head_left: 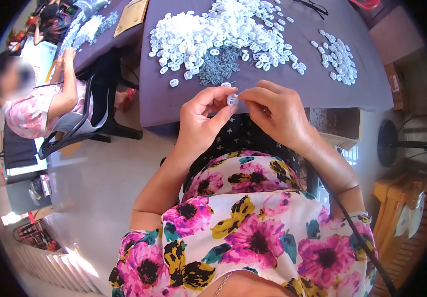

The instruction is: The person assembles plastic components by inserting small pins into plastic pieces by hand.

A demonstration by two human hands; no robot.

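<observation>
My left hand (201, 118) pinches a small white oval plastic piece (232, 100) between thumb and forefinger, just off the table's near edge. My right hand (278, 113) is closed in a pinch right beside that piece; whatever its fingertips hold is hidden or too small to name. Past my hands lies a large heap of similar white plastic pieces (188, 42). At the heap's near side is a pile of small grey screw-like parts (218, 67). Two single white pieces lie near my hands, one of them a loose white piece (174, 83) to the left.
A smaller group of white pieces (340, 59) lies at the right of the dark tablecloth (169, 106). Eyeglasses (313, 7) rest at the back. A seated person (40, 101) works at another table on the left. Below the table stands an open box (340, 126); a fan (389, 143) is at right.
</observation>
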